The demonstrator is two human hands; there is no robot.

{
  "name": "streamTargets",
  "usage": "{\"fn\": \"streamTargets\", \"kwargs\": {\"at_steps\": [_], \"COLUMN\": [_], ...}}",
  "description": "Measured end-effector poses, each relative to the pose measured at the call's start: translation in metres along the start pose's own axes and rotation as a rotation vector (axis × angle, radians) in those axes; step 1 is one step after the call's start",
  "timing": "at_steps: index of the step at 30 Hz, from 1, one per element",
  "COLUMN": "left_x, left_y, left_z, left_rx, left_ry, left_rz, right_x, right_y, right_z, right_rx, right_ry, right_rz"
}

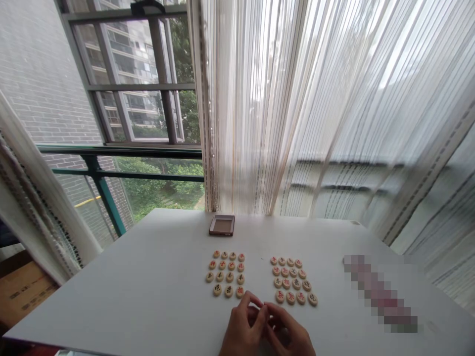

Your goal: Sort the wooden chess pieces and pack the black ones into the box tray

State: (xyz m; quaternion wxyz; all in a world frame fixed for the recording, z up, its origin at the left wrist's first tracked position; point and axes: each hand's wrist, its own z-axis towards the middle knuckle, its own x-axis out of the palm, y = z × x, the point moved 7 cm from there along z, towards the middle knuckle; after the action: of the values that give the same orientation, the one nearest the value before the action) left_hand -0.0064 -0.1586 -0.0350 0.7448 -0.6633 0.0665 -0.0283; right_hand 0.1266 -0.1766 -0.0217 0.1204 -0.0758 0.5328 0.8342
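My left hand (243, 324) and my right hand (287, 329) meet at the near edge of the white table (148, 291). Their fingertips are pinched together; anything between them is hidden. Just beyond my left hand lies a round Chinese chess piece with a red character (239, 291); whether the knuckle touches it I cannot tell. It ends the nearest, shorter row of the left group of Chinese chess pieces (229, 290), which are red and black. Beyond my right hand, another group of Chinese chess pieces (290, 297) lies in rows, characters up.
A shallow rectangular box or lid (223, 218) lies near the table's far edge. At the right is a long pixelated item (384, 296). Sheer striped curtains (252, 123) hang behind the table, beside a window with a green railing (107, 202). A cardboard box (29, 291) stands at the left.
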Motion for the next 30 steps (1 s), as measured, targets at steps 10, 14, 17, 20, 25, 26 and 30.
{"fn": "streamTargets", "kwargs": {"at_steps": [10,14,17,20,25,26,30], "left_x": [0.004,0.006,0.005,0.006,0.009,0.010,0.013], "left_y": [-0.006,-0.008,-0.005,-0.003,-0.005,-0.005,-0.007], "left_z": [-0.002,-0.002,0.000,0.001,-0.002,-0.002,-0.003], "left_rx": [0.076,0.108,0.122,0.123,0.129,0.131,0.135], "left_ry": [0.111,0.141,0.118,0.130,0.160,0.173,0.202], "left_rz": [0.042,0.039,0.043,0.025,0.063,0.070,0.073], "right_x": [0.000,0.000,0.000,-0.002,-0.001,-0.001,0.002], "right_y": [-0.024,-0.027,-0.026,-0.025,-0.031,-0.032,-0.032], "right_z": [0.001,0.001,0.001,0.002,0.002,0.002,0.002], "right_rx": [0.173,0.159,0.144,0.134,0.193,0.205,0.240], "right_ry": [0.051,0.014,0.019,0.009,-0.011,-0.010,-0.008], "right_rz": [0.080,0.085,0.077,0.099,0.175,0.178,0.208]}}
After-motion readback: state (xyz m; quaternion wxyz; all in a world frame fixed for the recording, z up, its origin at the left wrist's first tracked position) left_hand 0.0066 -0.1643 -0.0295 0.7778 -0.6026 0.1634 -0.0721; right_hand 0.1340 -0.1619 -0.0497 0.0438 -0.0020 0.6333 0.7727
